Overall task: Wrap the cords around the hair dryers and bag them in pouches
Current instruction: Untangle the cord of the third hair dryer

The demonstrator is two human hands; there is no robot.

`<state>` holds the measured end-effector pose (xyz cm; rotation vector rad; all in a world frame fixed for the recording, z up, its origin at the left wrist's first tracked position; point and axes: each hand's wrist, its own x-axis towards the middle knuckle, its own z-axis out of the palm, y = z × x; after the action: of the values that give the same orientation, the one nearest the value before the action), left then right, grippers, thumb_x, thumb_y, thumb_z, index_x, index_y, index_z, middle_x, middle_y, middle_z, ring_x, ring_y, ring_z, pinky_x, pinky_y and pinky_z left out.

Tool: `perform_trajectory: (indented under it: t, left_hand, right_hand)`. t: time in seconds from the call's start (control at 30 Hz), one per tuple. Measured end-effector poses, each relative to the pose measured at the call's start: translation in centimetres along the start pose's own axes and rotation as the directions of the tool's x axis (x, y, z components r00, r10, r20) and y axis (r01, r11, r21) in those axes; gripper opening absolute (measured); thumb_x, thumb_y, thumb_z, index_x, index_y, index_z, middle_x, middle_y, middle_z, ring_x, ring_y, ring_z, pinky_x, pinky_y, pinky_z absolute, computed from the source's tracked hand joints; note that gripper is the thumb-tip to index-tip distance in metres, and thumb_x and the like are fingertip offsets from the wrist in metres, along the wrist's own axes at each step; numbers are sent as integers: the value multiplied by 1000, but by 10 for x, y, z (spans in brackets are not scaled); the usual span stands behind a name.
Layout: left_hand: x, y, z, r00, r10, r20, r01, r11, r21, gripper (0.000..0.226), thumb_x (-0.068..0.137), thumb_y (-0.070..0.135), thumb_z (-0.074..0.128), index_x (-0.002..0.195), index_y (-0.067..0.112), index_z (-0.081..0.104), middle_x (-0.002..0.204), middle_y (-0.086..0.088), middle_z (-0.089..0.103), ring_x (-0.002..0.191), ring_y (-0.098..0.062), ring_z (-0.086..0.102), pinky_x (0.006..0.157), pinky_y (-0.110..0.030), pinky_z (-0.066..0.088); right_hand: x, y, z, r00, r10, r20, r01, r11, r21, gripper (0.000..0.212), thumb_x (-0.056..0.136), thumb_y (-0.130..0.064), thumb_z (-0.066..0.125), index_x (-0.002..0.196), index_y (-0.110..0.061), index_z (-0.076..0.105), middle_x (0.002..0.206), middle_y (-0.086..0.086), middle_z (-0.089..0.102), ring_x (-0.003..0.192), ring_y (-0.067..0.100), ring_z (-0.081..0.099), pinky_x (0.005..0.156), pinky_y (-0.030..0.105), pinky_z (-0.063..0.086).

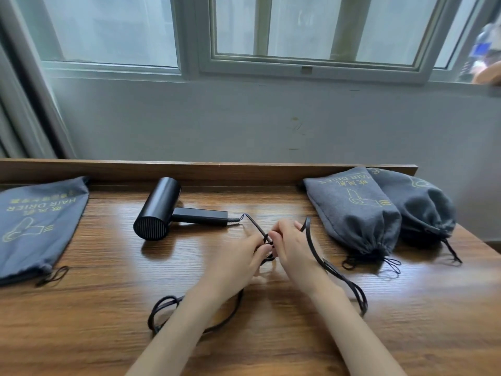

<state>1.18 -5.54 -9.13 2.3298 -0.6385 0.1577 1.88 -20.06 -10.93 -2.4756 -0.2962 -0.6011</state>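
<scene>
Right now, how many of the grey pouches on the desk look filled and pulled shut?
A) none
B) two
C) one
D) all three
B: the right pouch and the far-right pouch beside it both bulge and have cinched necks, while the left pouch lies flat.
</scene>
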Motion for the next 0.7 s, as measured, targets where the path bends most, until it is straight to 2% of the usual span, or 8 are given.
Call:
perform_trajectory:
  t: [0.13,0.23,0.37,0.43,0.5,0.57,0.63,0.7]
  left_hand:
    - [-3,7,-17,993,-14,-117,-30,932,-360,27,96,12,46,70,11,54,50,9,47,50,-6,43,54,-23,39]
    - [-12,5,-31,969,-92,-228,-88,738,-669,27,94,13,46,71,12,61,56,7,49,59,-6,47,64,-15,42]
    - [-21,-7,-43,964,-229,-135,-90,195,-977,27,87,18,47,66,15,64,64,0,55,64,-12,55,87,-33,49]
    - [-20,-7,-47,969,-243,-53,9,249,-969,27,92,12,38,72,7,56,60,-3,51,59,-15,53,83,-36,48]
    - [-13,-6,-50,948,-319,11,149,411,-899,31,93,-1,25,75,3,49,52,-4,47,49,-18,52,70,-38,45]
    - [-6,0,-51,907,-408,-100,216,658,-722,30,91,-3,24,85,5,52,53,-5,52,43,-19,54,61,-36,43]
    - [-4,4,-46,905,-217,-365,201,976,-82,28,88,4,42,114,11,51,81,-4,61,60,-22,59,62,-36,47]
    - [-1,4,-33,881,95,-463,177,842,510,59,73,1,56,130,10,45,109,-10,58,88,-30,59,78,-43,48]
  right_hand:
    - [3,1,-7,993,25,-112,-23,1000,14,23,95,-38,28,83,-25,42,57,-12,55,65,0,48,74,25,30]
    - [3,7,-12,970,103,-222,-101,995,20,30,92,-38,20,84,-17,40,73,1,55,74,23,45,88,43,35]
    - [3,10,-18,956,241,-167,-235,971,54,22,99,-25,29,88,-10,40,85,16,58,84,35,52,72,42,36]
    - [4,9,-23,954,249,-166,-246,969,38,20,100,-24,32,90,-9,43,86,21,62,84,41,57,65,40,33]
    - [4,5,-27,965,214,-149,-213,977,24,20,99,-25,35,91,-10,45,82,18,64,82,41,58,62,39,31]
    - [3,-1,-27,977,163,-136,-167,986,-12,19,99,-27,36,90,-12,45,79,14,64,79,40,58,61,39,31]
    - [2,-7,-25,988,105,-114,-111,992,-53,17,99,-29,38,89,-16,43,78,11,65,77,39,59,59,38,33]
    - [2,-12,-24,993,74,-92,-81,994,-78,17,98,-30,39,91,-15,44,81,11,66,79,38,59,59,38,33]
